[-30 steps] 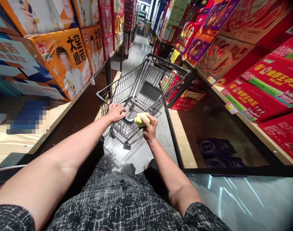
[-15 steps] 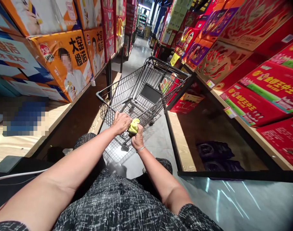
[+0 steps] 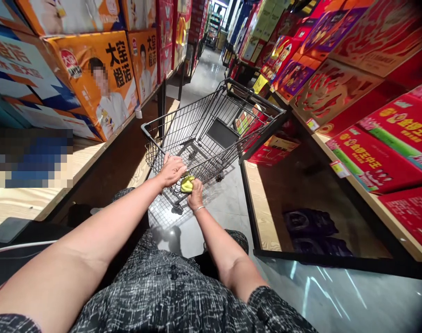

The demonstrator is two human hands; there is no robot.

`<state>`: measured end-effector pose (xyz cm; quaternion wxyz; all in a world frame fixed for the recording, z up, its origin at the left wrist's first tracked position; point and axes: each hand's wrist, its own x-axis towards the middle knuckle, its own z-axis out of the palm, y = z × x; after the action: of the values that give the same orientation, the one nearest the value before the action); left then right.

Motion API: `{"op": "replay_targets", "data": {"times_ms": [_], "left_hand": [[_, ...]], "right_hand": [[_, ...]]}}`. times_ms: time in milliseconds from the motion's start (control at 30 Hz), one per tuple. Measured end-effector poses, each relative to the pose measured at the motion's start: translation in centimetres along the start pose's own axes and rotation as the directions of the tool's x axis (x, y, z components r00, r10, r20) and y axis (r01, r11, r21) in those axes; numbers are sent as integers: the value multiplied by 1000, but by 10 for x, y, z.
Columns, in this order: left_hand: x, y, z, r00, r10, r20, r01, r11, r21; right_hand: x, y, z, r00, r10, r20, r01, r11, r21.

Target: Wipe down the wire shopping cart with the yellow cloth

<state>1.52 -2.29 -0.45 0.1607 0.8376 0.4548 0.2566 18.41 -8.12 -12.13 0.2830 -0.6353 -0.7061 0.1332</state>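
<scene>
A black wire shopping cart (image 3: 214, 132) stands in front of me in the aisle, its near end close to my knees. My left hand (image 3: 172, 170) is closed on the cart's near top edge. Just right of it, my right hand (image 3: 195, 194) grips a crumpled yellow-green cloth (image 3: 188, 184) against the side of the near corner. The part of the rim under my fingers and the cloth is hidden. The cart's basket shows no goods in it.
Orange cartons (image 3: 93, 83) are stacked on the left wooden shelf (image 3: 89, 162). Red boxes (image 3: 363, 157) fill the right shelf, with dark purple packs (image 3: 311, 224) below. Grey floor (image 3: 211, 62) runs between the shelves.
The view has shifted slightly, so the cart and shelves appear a little further right. My right hand and the cloth have moved slightly down and left along the cart's edge.
</scene>
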Motion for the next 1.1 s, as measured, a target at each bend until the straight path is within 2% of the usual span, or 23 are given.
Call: {"op": "replay_targets", "data": {"times_ms": [100, 167, 233, 300, 367, 400, 467, 567, 633, 767, 867, 933, 1100], "left_hand": [[2, -11, -5, 1000, -8, -5, 8, 1000, 3], [4, -17, -6, 1000, -14, -18, 14, 1000, -1], [5, -22, -8, 1000, -10, -19, 10, 1000, -15], [6, -25, -8, 1000, -6, -19, 6, 999, -35], [7, -27, -9, 1000, -5, -27, 4, 999, -54], [6, -27, -9, 999, -6, -34, 4, 998, -63], [5, -27, -10, 999, -5, -39, 2, 997, -76], [3, -25, -11, 999, 7, -32, -10, 996, -93], [2, -24, -12, 1000, 15, -26, -18, 994, -106], [1, -21, -11, 999, 23, -38, -28, 991, -130], [1, -19, -8, 998, 13, -66, -23, 990, -141], [1, -19, -6, 997, -1, -80, -10, 990, -140], [4, -28, -9, 997, 2, -80, -11, 994, -112]], "right_hand": [[-19, 0, 25, 970, -39, 241, 34, 999, 24], [-20, 1, 23, 954, -75, 290, 68, 997, 31], [-10, 0, 5, 970, -112, 214, 108, 994, 31], [7, -5, -23, 988, -147, 39, 147, 989, -5], [29, -13, -53, 973, -182, -142, 171, 981, -87], [40, -17, -67, 960, -208, -189, 183, 973, -139], [62, -22, -89, 942, -285, -177, 241, 941, -237], [91, -13, -112, 928, -372, -34, 343, 885, -316], [109, 4, -129, 942, -337, 2, 315, 881, -353], [149, 36, -175, 993, -109, -34, 81, 883, -462], [173, 34, -199, 999, 33, 14, -19, 821, -570], [181, 20, -201, 997, 50, 64, 3, 768, -640], [178, -18, -178, 984, 23, 176, 113, 680, -724]]}}
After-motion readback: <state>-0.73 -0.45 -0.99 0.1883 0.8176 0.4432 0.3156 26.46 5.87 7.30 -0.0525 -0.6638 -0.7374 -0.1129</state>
